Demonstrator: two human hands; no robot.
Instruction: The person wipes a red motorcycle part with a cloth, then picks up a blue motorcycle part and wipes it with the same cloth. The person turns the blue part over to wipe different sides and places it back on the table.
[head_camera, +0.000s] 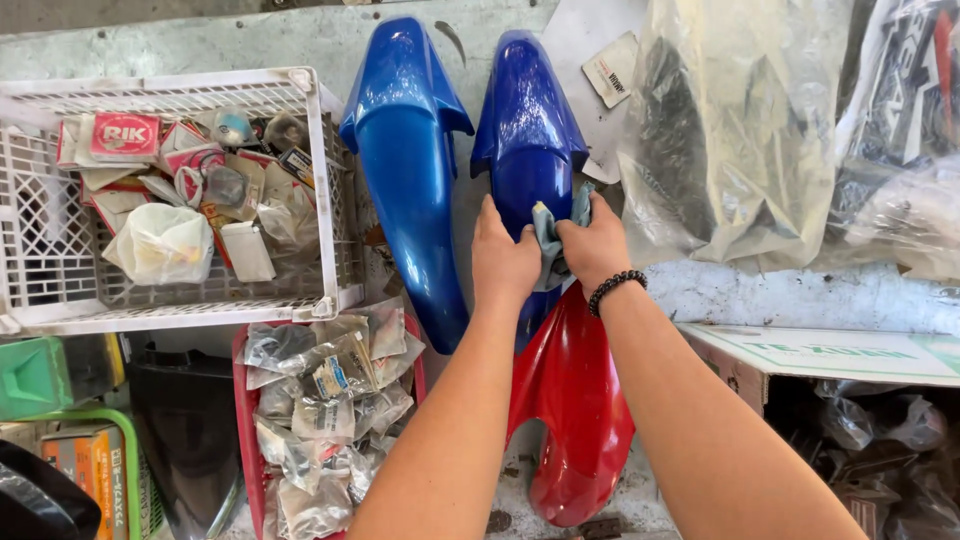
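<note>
A worn grey concrete floor (780, 290) is crowded with motorcycle parts and boxes, seen from straight above. Two glossy blue fenders lie side by side in the middle: the left blue fender (410, 170) and the right blue fender (528, 130), with a red fender (570, 420) just below the right one, its upper end reaching under the hands. The left hand (503, 262) lies flat, palm down, fingers together, on the lower part of the right blue fender and holds nothing. The right hand (597, 245), with a black bead bracelet (617, 288) at the wrist, is closed around a grey-blue cloth (549, 240) and presses it against the same fender, just beside the left hand. To the left stands a white plastic crate (325, 190) full of small boxes and bagged parts, and below it a red tray (242, 420) heaped with small clear bags. Large clear plastic bags (740, 130) holding dark parts lie to the right, and a cardboard box (830, 355) sits at the lower right.
</note>
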